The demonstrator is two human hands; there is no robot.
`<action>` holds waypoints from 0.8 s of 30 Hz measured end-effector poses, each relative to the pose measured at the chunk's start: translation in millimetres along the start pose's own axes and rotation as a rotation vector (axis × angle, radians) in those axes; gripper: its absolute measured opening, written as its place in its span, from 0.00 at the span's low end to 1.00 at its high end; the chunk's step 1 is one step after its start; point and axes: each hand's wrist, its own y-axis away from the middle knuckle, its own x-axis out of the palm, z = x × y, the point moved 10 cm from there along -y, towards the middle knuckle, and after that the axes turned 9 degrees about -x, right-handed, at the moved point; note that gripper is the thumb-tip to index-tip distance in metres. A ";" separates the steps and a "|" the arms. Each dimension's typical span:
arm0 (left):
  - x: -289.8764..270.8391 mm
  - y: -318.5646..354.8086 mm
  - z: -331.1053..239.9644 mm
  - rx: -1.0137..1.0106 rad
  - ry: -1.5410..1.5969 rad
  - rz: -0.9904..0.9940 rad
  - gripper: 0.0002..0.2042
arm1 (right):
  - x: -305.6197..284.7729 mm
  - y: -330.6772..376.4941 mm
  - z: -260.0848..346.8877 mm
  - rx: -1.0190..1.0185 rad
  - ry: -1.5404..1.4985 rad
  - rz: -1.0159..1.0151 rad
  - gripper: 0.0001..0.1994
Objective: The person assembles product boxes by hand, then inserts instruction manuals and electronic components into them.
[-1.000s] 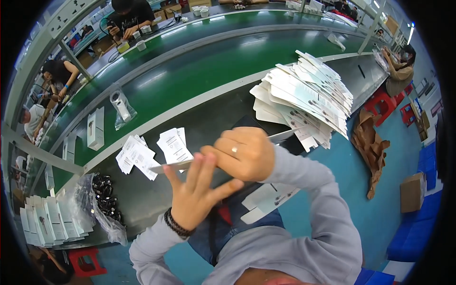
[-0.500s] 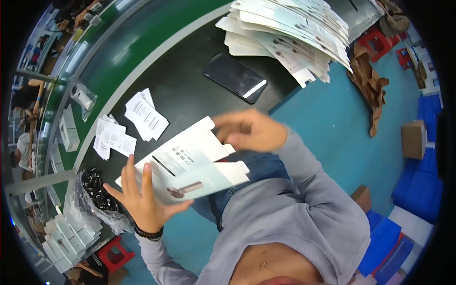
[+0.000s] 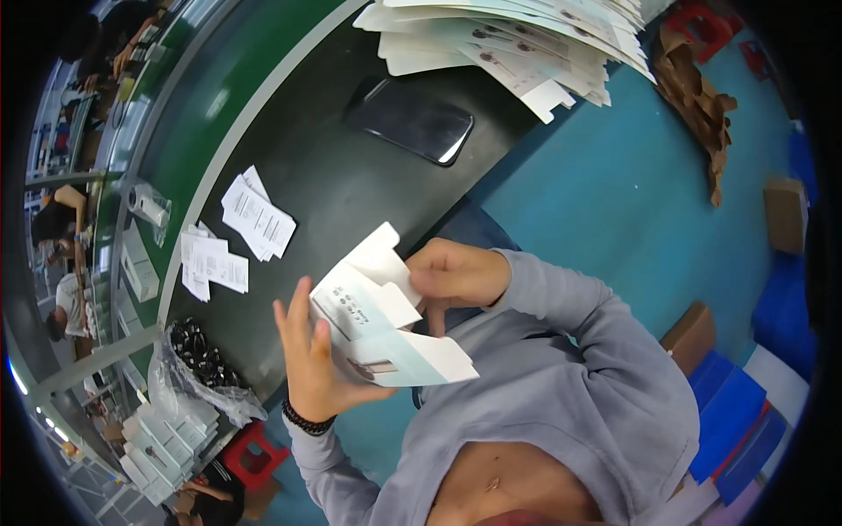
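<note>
A white and pale-green folding carton [image 3: 364, 329], printed with a picture of a device, is partly opened out, its end flaps standing apart. My left hand [image 3: 320, 373] holds its closed-looking left end, fingers raised along the far side and thumb under the near edge. At the flapped end, my right hand [image 3: 460, 276] pinches a flap, with some fingers reaching into the opening. Beyond the carton on the dark table lie two small stacks of printed leaflets [image 3: 259, 215].
A black phone [image 3: 410, 120] lies on the dark table [image 3: 324, 175]. Flat cartons [image 3: 517, 48] are piled at its far right end. At left are a plastic bag of small black parts [image 3: 206, 355] and stacked boxes [image 3: 167, 443]. A red stool [image 3: 254, 456] stands below; crumpled brown paper [image 3: 697, 105] lies right.
The carton has gone from nearly flat to opened out. My right hand has closed on its flap and inside edge. My left hand, still holding it, appears further right in view.
</note>
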 end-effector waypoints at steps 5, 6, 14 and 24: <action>3.9 3.1 0.2 0.001 0.040 0.035 0.63 | -3.3 6.3 46.4 -0.166 0.775 -0.094 0.10; 4.0 2.8 1.2 -0.024 0.021 0.039 0.62 | -5.9 8.4 57.9 -0.188 0.953 -0.136 0.09; 9.6 16.8 4.5 -0.169 0.012 0.129 0.61 | -16.2 -6.7 26.2 0.080 0.924 -0.016 0.17; 42.7 30.0 -7.8 -0.148 0.159 0.125 0.47 | -11.3 -26.3 -23.7 0.086 0.814 0.012 0.18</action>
